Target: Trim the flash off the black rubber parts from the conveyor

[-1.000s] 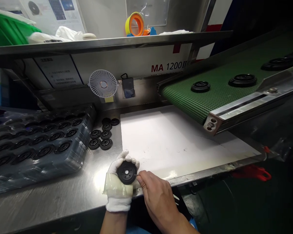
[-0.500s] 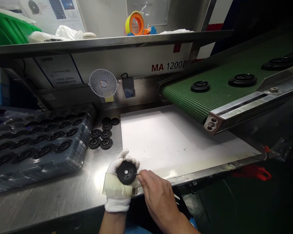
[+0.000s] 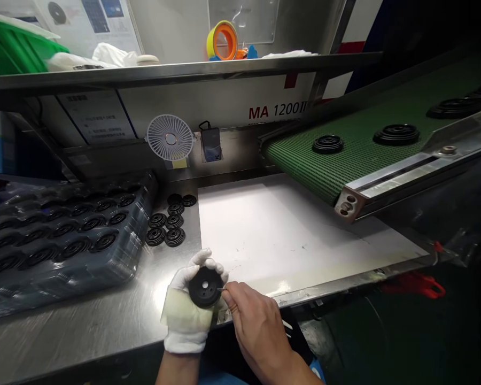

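Note:
In a white glove with a pale yellowish band round the palm, my left hand [image 3: 188, 305] grips a round black disc [image 3: 203, 295] with a hole at its centre and smaller holes about it. The disc's flat face is turned up towards me. My bare right hand [image 3: 260, 323] pinches a thin metal pin-like tool [image 3: 220, 289], whose tip reaches the disc's right side. Most of that tool is hidden in the fingers, so its kind cannot be made out. Beyond my left hand, several black ridged discs [image 3: 175, 221] lie on the metal table [image 3: 144, 299].
A stack of clear plastic trays [image 3: 116, 262] with black discs stands at left. A white sheet [image 3: 264, 230] covers the table's middle. From the right, a green conveyor belt [image 3: 356, 155] carries discs above it. A fan [image 3: 170, 138] sits under the metal shelf [image 3: 184, 72].
My left hand and the disc have shifted slightly left and down, with the disc turned a little. My right hand has followed slightly left. Discs on the belt have moved slightly left.

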### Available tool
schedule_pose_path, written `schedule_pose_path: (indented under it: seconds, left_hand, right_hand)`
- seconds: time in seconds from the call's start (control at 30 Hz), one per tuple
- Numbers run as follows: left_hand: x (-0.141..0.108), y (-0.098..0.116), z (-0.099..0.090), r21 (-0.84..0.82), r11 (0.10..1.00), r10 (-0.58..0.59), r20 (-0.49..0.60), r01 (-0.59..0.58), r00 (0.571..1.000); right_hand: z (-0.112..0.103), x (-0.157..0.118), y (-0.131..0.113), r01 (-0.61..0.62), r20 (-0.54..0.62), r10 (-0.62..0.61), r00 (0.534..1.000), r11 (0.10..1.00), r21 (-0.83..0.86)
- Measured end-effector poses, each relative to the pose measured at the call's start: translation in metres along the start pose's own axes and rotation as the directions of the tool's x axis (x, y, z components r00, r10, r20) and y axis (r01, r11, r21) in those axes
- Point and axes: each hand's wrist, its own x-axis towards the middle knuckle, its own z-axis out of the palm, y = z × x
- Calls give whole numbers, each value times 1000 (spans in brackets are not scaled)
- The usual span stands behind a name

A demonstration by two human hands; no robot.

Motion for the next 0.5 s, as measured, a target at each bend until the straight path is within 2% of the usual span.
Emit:
schedule_pose_path:
  seconds: [0.2,0.3,0.5]
  left_hand:
    - [10,-7,6,-93,991,91,-107,-101,990]
    - [10,-6,5,-111,982,141,-123,-154,982]
    - [-1,2,1,-17,1000,-9,-35,9,999]
  right_hand:
    - [7,-4,-10,4,14,-3,1000,1000,-20]
    - [11,-6,-14,36,6,-36,999,999,-12]
    - [5,-4,-5,17,26,-17,1000,1000,26]
